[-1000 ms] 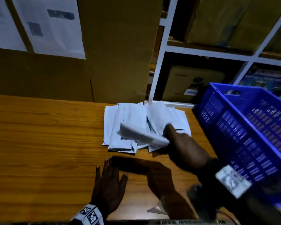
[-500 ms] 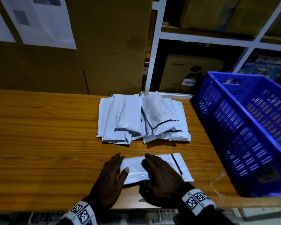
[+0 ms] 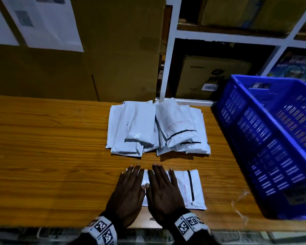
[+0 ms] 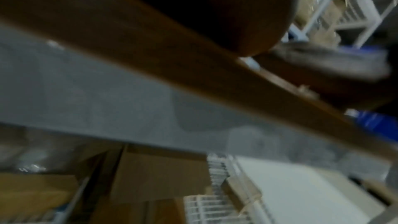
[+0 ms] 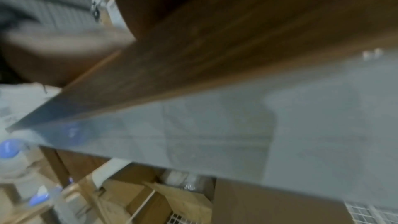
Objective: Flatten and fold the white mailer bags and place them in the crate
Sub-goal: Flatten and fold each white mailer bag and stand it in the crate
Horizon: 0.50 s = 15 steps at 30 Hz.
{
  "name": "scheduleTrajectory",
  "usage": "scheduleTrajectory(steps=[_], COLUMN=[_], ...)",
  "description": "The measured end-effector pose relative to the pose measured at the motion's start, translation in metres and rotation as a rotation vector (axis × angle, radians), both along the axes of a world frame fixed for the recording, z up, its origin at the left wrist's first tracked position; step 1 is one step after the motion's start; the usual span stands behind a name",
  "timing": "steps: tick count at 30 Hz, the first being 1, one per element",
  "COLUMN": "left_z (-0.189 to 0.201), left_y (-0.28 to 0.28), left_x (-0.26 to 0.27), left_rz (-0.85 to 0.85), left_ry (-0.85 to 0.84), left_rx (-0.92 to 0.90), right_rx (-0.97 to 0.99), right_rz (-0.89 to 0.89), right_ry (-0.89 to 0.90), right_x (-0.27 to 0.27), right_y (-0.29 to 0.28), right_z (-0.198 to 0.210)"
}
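Note:
One white mailer bag (image 3: pixel 193 188) with a black strip near its right end lies flat near the front edge of the wooden table (image 3: pixel 42 156). My left hand (image 3: pixel 129 190) and right hand (image 3: pixel 163 190) press on its left part side by side, palms down, fingers straight and spread. Behind it sits a pile of white mailer bags (image 3: pixel 157 128). The blue plastic crate (image 3: pixel 272 138) stands on the table's right side. Both wrist views are blurred and show only the table edge (image 4: pixel 193 67) from below.
Large cardboard boxes (image 3: pixel 95 59) with paper sheets taped on stand behind the table. A white shelf frame (image 3: pixel 168 50) with more boxes rises at the back right. Bare wood stretches to the left of my hands.
My right hand carried one mailer bag from the pile down to the table front. Both hands then laid themselves flat on it and straightened their fingers.

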<state>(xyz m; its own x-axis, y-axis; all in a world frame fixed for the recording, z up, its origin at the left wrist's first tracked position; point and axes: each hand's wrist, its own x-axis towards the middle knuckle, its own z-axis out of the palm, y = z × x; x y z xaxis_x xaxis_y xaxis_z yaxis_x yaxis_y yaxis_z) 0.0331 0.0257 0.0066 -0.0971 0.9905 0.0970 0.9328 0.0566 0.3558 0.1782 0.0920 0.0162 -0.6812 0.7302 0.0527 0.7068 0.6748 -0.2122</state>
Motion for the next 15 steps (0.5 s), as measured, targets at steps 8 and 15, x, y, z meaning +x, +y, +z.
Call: scheduleTrajectory(steps=[8, 15], left_z=[-0.002, 0.021], left_y=[0.000, 0.017], left_x=[-0.001, 0.015], left_rz=[0.011, -0.029], left_ry=[0.095, 0.134], left_rx=[-0.012, -0.020], right_rx=[0.018, 0.036], right_rz=[0.017, -0.069], right_ry=[0.077, 0.036], right_x=[0.002, 0.019], right_y=[0.002, 0.016], right_z=[-0.008, 0.000])
